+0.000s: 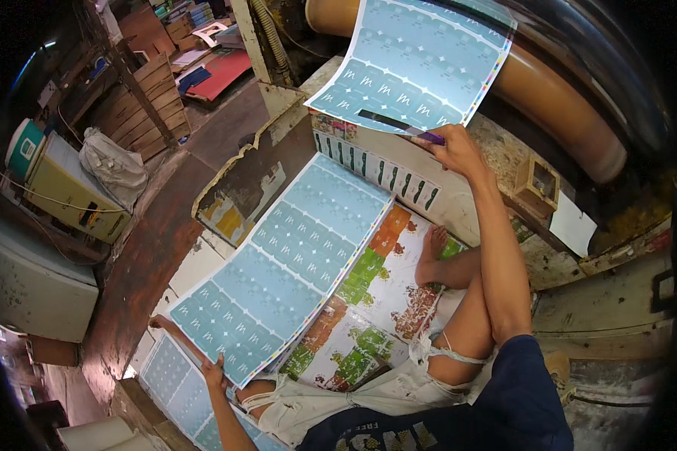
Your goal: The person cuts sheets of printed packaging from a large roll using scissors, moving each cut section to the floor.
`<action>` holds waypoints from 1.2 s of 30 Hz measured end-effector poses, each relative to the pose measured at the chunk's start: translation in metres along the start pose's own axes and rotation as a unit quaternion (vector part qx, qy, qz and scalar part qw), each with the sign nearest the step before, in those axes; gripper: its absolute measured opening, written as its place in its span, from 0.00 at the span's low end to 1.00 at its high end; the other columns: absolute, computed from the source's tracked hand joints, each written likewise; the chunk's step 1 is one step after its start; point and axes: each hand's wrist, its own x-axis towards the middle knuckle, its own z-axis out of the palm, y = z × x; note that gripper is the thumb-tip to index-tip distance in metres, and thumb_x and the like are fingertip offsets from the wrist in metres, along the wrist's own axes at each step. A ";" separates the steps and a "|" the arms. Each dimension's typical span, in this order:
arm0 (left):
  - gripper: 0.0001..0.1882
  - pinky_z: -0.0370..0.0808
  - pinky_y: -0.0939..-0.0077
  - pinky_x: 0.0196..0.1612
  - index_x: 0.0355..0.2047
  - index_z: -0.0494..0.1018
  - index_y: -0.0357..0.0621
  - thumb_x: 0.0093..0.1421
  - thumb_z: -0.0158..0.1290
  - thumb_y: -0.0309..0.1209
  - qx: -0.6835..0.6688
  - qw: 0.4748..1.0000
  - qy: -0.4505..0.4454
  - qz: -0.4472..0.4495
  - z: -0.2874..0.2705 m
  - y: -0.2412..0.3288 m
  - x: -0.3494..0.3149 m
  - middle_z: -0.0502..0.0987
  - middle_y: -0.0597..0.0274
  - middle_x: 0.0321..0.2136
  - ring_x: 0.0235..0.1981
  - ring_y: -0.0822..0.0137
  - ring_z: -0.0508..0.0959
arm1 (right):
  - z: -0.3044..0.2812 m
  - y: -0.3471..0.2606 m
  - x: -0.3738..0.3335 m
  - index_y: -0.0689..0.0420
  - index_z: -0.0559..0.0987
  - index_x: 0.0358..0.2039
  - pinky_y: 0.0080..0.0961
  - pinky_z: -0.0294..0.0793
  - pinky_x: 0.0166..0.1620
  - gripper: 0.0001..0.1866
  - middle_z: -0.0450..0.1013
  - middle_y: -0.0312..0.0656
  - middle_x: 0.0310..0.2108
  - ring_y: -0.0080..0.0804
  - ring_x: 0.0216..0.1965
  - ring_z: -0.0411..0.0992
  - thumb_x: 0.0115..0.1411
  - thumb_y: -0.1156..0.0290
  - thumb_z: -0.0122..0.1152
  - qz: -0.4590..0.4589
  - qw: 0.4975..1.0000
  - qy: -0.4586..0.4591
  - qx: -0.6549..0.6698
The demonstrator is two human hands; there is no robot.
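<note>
My left hand (pixel 215 373) pinches the near edge of a long blue-green printed sheet (pixel 278 263), which slopes down in front of my legs with its far end against a low wall. My right hand (pixel 462 152) is closed around the purple handle of a long, flat, dark blade (pixel 384 120). The blade lies across the lower edge of another blue-green printed sheet (pixel 421 68), which curves down from the machine's rollers. Whether my right fingers also touch that upper sheet cannot be made out.
A brown roller (pixel 557 105) runs along the upper right. Below it sits a small wooden box (pixel 536 183). More printed sheets (pixel 180 383) lie at lower left. My bare foot (pixel 431 252) rests on a colourful printed surface. A worn metal panel (pixel 256 180) stands left of the sheet.
</note>
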 end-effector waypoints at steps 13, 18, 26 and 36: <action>0.66 0.58 0.51 0.63 0.67 0.40 0.39 0.39 0.72 0.46 0.440 0.866 0.201 0.128 0.025 -0.069 0.066 0.57 0.39 0.62 0.60 0.42 0.62 | 0.009 -0.037 0.000 0.67 0.79 0.24 0.26 0.67 0.14 0.18 0.67 0.40 0.09 0.28 0.10 0.69 0.57 0.61 0.65 -0.054 0.993 -0.104 0.014; 0.81 0.55 0.49 0.65 0.64 0.13 0.54 0.33 0.74 0.45 0.613 0.763 0.049 -0.197 0.145 -0.045 -0.016 0.25 0.38 0.67 0.65 0.43 0.53 | 0.003 -0.031 -0.026 0.67 0.79 0.24 0.26 0.68 0.14 0.19 0.68 0.40 0.10 0.26 0.11 0.69 0.55 0.61 0.67 0.001 0.992 -0.130 0.002; 0.78 0.70 0.55 0.58 0.64 0.12 0.64 0.38 0.72 0.31 0.582 0.795 0.088 -0.146 0.124 -0.069 -0.025 0.16 0.40 0.66 0.62 0.52 0.62 | 0.011 -0.052 -0.024 0.66 0.79 0.20 0.24 0.68 0.14 0.16 0.70 0.40 0.12 0.25 0.11 0.69 0.51 0.64 0.70 -0.032 0.942 -0.335 0.004; 0.52 0.60 0.50 0.61 0.61 0.57 0.30 0.49 0.61 0.58 0.055 0.998 -0.019 -0.014 0.284 0.035 -0.031 0.56 0.37 0.60 0.63 0.47 0.57 | 0.038 -0.087 -0.027 0.64 0.78 0.17 0.23 0.65 0.15 0.13 0.70 0.39 0.10 0.24 0.09 0.67 0.49 0.68 0.69 -0.081 0.839 -0.538 -0.008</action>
